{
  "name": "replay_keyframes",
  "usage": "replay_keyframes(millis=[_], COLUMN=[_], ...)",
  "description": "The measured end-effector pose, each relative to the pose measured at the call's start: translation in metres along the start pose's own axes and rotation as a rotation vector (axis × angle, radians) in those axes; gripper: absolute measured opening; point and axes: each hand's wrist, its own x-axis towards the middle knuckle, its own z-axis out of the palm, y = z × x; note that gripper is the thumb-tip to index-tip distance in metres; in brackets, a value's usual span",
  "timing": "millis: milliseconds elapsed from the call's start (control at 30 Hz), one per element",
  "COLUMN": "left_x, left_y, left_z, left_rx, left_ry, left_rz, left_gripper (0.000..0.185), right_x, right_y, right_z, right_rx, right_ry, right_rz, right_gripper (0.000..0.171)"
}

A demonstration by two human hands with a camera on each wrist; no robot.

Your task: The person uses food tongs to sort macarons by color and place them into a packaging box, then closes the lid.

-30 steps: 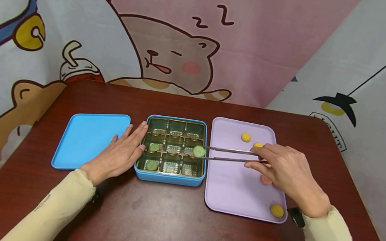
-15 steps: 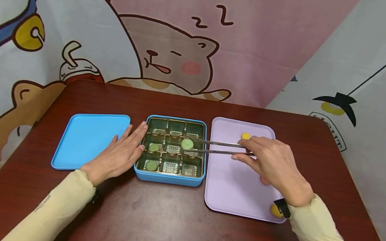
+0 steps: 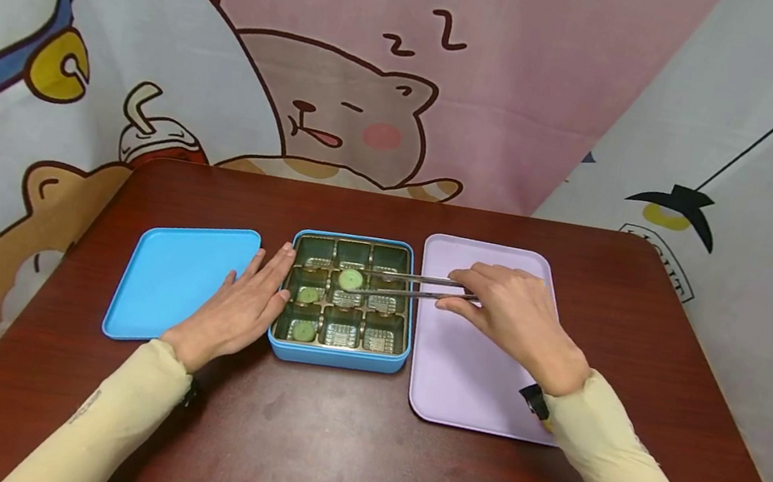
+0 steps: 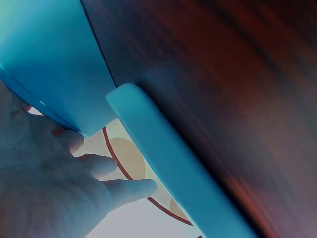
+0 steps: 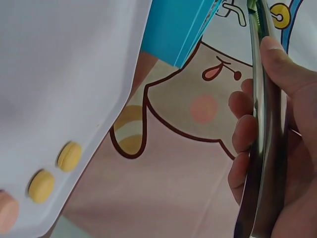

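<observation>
Item, my right hand [image 3: 507, 315]: fingers and thumb curled round a pair of long steel tongs [image 3: 409, 287], which reach leftward over the box; the right wrist view shows the same grip [image 5: 277, 148] along the metal shaft [image 5: 265, 124].

Item, round green sweet [image 3: 351, 279]: pinched between the tong tips, over the middle cell of the box, near its far edge. I cannot tell whether it touches the liner.

Item, square blue tin box with a gold nine-cell plastic liner [image 3: 336, 355]: at table centre. Two more green sweets lie in the left column, one in the middle cell [image 3: 307, 294], one in the near cell [image 3: 302, 330].

Item, my left hand [image 3: 241, 306]: flat on the table, fingers straight and together, fingertips against the left wall of the box, holding nothing.

Item, flat blue lid [image 3: 175, 279]: on the table just left of that hand.

Item, lilac rectangular tray [image 3: 464, 371]: just right of the box, under my right hand. The right wrist view shows two round yellow sweets [image 5: 69, 155] on it and part of a pink one [image 5: 7, 210] beside them.

Item, dark red wooden table [image 3: 338, 452]: bears all of the above.
</observation>
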Motion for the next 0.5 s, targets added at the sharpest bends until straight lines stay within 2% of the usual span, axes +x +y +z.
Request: replay_keyframes(millis=[500], left_x=[0.0], left_y=[0.001], left_z=[0.0], left_rx=[0.004], left_ry=[-0.001], left_rz=[-0.002], left_gripper=[0.063], right_x=[0.028], right_y=[-0.013], right_z=[0.016], right_rx=[-0.011], right_ry=[-0.044], right_rz=[0.042], right_gripper=[0.034])
